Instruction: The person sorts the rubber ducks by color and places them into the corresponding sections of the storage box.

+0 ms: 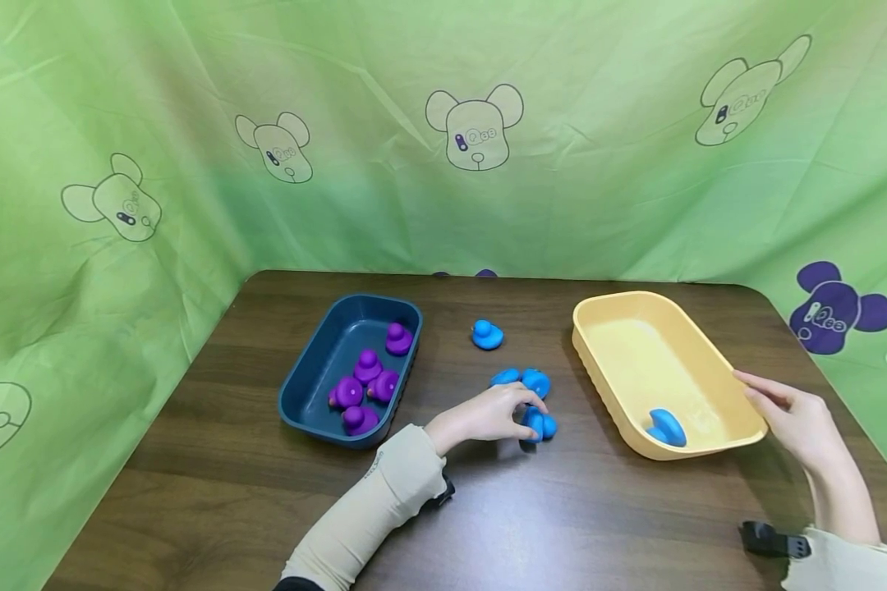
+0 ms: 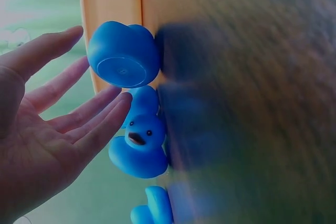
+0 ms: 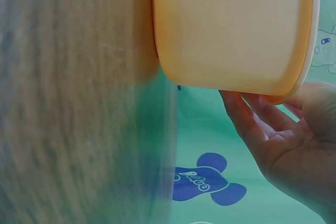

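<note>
My left hand (image 1: 491, 410) reaches over a group of blue rubber ducks, thumb and fingertips spread beside the nearest duck (image 1: 538, 423). In the left wrist view that duck (image 2: 123, 55) turns its flat base to the camera. Behind it another duck (image 2: 146, 139) shows its face and dark bill. My right hand (image 1: 801, 423) rests its fingertips against the right rim of a yellow tray (image 1: 639, 328); the right wrist view shows its fingers (image 3: 244, 114) fairly straight, their tips hidden behind the tray wall. One blue duck (image 1: 666, 428) lies inside the tray.
At the left stands a dark blue tray (image 1: 330, 345) with several purple ducks (image 1: 368, 367) in its right part. A lone blue duck (image 1: 486, 334) sits farther back between the trays. Behind the wooden table (image 1: 214, 484) hangs a green printed cloth (image 1: 384, 197).
</note>
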{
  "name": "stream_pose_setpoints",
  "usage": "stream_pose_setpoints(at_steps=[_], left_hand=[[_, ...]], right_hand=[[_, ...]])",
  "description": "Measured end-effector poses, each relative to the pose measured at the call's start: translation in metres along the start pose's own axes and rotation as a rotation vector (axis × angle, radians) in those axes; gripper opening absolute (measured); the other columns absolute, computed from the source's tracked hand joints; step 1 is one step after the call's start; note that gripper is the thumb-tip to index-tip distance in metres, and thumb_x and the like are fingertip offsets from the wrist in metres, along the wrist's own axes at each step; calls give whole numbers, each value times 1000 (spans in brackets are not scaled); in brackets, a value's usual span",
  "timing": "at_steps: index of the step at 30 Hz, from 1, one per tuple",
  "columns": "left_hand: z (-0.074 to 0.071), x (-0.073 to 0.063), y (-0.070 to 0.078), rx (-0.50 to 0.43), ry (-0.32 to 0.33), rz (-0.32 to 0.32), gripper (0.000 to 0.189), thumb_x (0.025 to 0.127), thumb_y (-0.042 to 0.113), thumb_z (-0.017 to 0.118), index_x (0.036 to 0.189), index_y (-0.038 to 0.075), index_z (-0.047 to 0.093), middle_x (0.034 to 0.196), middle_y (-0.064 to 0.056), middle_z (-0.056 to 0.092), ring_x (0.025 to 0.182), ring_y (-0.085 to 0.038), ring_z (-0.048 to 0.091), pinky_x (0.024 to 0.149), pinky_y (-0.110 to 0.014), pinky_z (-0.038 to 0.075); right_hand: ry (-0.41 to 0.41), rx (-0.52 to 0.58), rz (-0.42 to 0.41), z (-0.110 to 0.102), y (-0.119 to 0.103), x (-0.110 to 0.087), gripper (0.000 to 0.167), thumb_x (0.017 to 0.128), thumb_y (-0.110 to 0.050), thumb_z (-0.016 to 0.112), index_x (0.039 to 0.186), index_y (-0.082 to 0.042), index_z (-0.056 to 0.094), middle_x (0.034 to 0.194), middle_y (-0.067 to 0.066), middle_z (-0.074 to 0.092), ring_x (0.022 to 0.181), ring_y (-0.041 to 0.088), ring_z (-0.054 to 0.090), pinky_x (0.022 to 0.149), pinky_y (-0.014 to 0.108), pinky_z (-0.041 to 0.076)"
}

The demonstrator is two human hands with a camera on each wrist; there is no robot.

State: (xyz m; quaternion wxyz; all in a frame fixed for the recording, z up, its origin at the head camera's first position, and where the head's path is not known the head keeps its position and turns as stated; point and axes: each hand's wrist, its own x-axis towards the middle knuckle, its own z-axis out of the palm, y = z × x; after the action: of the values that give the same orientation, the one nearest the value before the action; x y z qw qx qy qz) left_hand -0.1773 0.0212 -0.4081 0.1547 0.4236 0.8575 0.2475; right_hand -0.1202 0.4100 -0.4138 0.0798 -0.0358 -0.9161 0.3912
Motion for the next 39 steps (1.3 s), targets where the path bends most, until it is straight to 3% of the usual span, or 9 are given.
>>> stream_pose_setpoints(at_steps=[39], left_hand=[[10, 7, -6, 36, -27, 26, 36, 81, 23, 65, 114, 13, 55, 107, 2, 54, 95, -7, 43, 80, -12, 34]], right_hand=[[0, 13, -5, 0, -1, -1, 31, 91, -22, 50, 121, -20, 56, 83, -45, 39, 77, -27, 34, 60, 1, 32]])
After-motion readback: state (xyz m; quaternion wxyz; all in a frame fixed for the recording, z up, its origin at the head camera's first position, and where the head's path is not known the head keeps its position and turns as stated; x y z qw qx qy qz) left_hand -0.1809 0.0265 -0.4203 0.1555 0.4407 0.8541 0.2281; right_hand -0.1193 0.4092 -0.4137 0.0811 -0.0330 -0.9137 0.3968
